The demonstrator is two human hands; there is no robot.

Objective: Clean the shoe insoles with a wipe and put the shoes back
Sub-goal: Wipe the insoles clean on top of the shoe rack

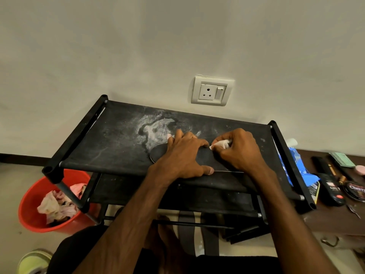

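the only writing that can be read sits at the right edge, where a round tin [355, 191] shows the white letters "cherr" before the frame cuts it off. the label on the black bottle [331, 191] just beside it is too blurred to read, and a blue packet [296, 165] lies half hidden behind the post of the black fabric shoe rack [118, 139]. both the tin and the bottle rest on a brown side table [325, 218]. on the rack's top shelf, near its front edge, lies a dark insole [204, 158], flat and almost the same black as the fabric, with a thin pale line around its edge. most of it is covered by the person's hands. the left hand [183, 155] presses on it with fingers spread and straight, thumb at the near edge. the right hand [239, 150] is curled round a small crumpled white wipe [220, 144], held against the insole's far edge. a white powdery stain marks the shelf behind the hands. a wall socket [212, 89] sits above the rack. a red bucket [31, 204] of crumpled pale rags stands to the left, and a yellow-green sneaker [33, 261] is cut off at the bottom corner.
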